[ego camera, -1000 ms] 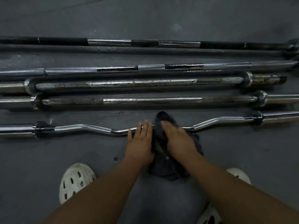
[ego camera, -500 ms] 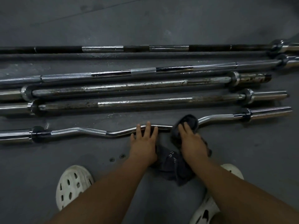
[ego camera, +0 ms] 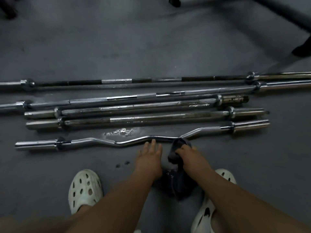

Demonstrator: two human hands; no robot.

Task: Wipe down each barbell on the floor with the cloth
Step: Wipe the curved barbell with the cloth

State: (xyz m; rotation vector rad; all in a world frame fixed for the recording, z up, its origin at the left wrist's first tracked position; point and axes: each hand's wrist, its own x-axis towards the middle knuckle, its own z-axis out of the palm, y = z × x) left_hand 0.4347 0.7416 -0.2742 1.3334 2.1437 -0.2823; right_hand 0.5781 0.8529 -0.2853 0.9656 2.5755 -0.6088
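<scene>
Grey gym floor (ego camera: 151, 47), with a person's white clogs (ego camera: 85, 189) nearest the camera; left hand (ego camera: 149, 157) lies flat, its grip wide, straight fingertips touching the curl bar (ego camera: 101, 140) at its middle; just to the right, right hand (ego camera: 193, 157) has its grip closed on a dark cloth (ego camera: 177, 146), bunched against the same bar; a wet patch (ego camera: 119, 132) glistens just beyond; four straight barbells (ego camera: 151, 118) lie side by side farther off.

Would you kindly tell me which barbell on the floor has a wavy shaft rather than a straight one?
The curl bar nearest the person's feet; its chrome shaft zigzags, while the others are straight.
</scene>
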